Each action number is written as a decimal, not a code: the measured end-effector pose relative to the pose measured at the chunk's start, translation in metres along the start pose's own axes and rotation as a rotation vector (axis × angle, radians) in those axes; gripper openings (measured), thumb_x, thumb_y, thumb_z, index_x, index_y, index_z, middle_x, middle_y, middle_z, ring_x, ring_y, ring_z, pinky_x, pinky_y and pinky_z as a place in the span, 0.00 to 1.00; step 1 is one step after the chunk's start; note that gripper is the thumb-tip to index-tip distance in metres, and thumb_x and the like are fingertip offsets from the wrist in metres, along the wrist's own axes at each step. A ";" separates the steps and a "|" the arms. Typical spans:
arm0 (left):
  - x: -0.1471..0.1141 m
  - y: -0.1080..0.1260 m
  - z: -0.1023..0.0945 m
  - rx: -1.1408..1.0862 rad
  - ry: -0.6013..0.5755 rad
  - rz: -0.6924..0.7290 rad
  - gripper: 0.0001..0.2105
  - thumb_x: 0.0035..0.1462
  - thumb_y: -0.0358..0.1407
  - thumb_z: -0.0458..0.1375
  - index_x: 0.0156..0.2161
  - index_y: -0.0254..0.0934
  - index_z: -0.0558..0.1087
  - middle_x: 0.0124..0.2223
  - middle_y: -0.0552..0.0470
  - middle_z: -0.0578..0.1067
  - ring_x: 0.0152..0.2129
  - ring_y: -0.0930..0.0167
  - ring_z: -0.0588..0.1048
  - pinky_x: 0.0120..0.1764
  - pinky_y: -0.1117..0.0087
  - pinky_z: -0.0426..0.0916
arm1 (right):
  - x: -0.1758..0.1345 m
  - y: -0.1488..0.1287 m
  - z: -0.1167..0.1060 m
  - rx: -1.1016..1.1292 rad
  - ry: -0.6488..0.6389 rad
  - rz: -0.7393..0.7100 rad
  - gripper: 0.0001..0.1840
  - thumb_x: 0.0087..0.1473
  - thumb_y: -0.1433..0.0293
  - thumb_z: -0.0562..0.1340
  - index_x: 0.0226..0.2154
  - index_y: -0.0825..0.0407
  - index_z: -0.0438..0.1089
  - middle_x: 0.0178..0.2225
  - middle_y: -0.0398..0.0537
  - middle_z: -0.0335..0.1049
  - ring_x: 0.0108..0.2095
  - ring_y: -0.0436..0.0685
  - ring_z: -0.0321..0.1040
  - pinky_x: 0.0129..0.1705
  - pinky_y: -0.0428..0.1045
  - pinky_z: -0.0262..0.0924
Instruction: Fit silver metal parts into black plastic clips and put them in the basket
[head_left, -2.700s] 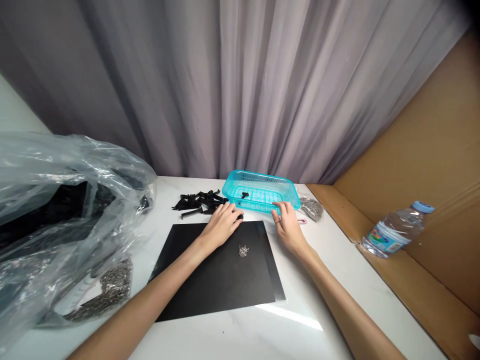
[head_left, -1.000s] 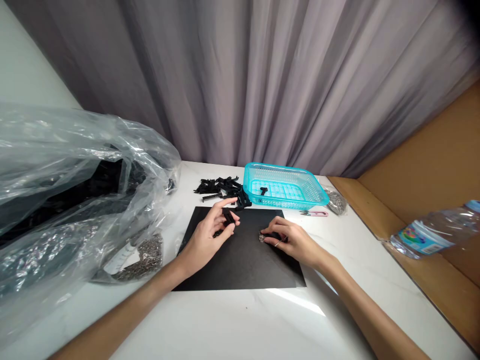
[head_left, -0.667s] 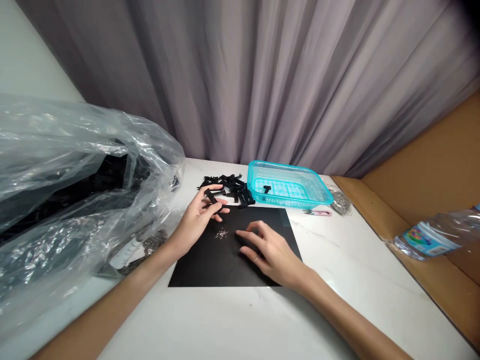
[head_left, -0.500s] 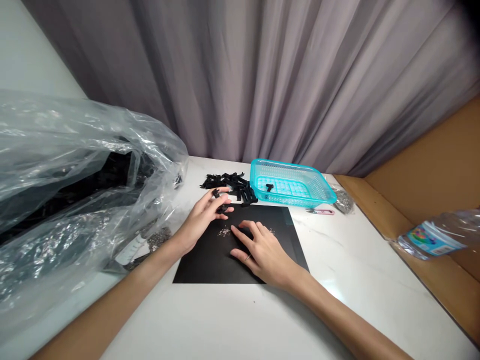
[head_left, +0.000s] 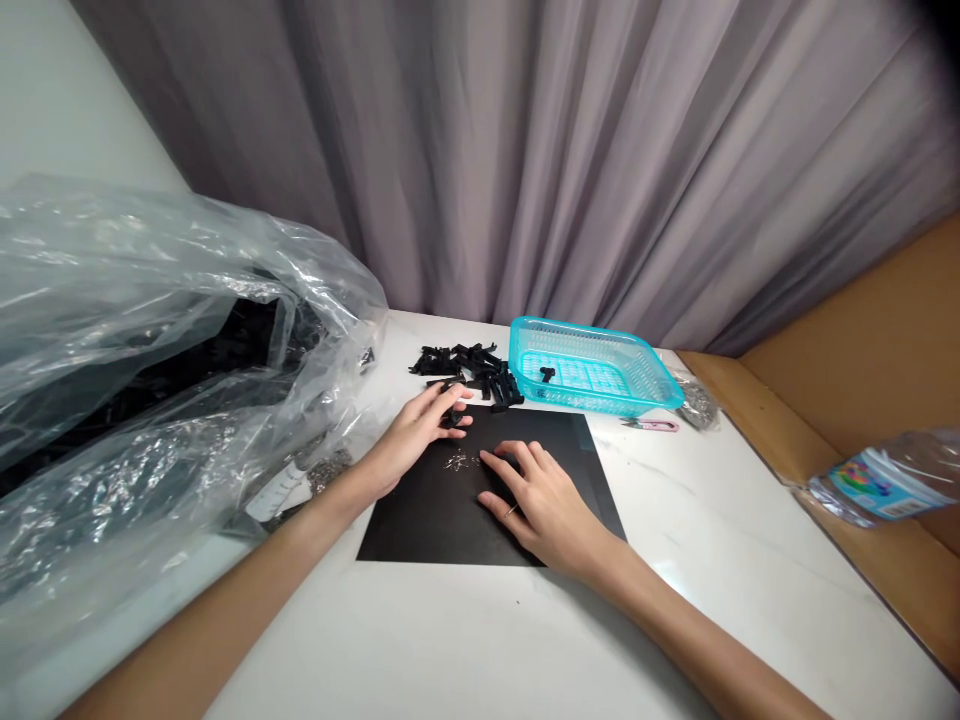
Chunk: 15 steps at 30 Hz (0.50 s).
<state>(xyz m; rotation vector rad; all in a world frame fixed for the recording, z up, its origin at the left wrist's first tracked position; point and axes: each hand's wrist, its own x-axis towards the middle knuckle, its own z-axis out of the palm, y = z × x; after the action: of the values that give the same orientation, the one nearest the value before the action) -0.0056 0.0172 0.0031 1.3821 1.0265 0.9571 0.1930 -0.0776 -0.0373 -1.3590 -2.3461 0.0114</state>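
My left hand holds a small black plastic part between thumb and fingers, above the far left of a black mat. My right hand rests palm down over the mat with its fingers spread and bent; a ring is on one finger. Its index fingertip is beside a scatter of tiny shiny metal pieces, too small to name. Behind my left hand lies a pile of black plastic parts. One more black part sits inside a turquoise basket.
Large clear plastic bags with black contents fill the left side. Pink-handled snips and a small bag of metal pieces lie right of the basket. At the far right, a plastic bottle lies by a cardboard box.
The view has shifted slightly, so everything sits a little further right. The black part in my left hand has turned somewhat. My right hand stays over the mat near the metal pieces.
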 end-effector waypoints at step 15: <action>-0.002 -0.006 0.005 0.167 -0.039 0.094 0.21 0.64 0.55 0.56 0.46 0.39 0.76 0.53 0.46 0.79 0.48 0.60 0.80 0.45 0.63 0.79 | -0.001 0.003 0.000 0.071 0.042 -0.016 0.23 0.70 0.59 0.57 0.62 0.50 0.64 0.55 0.57 0.70 0.50 0.66 0.66 0.51 0.62 0.70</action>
<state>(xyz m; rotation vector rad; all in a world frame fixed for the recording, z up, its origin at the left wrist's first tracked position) -0.0015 0.0134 -0.0035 1.5934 1.0384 0.9258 0.1959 -0.0774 -0.0386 -1.2938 -2.2999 0.0603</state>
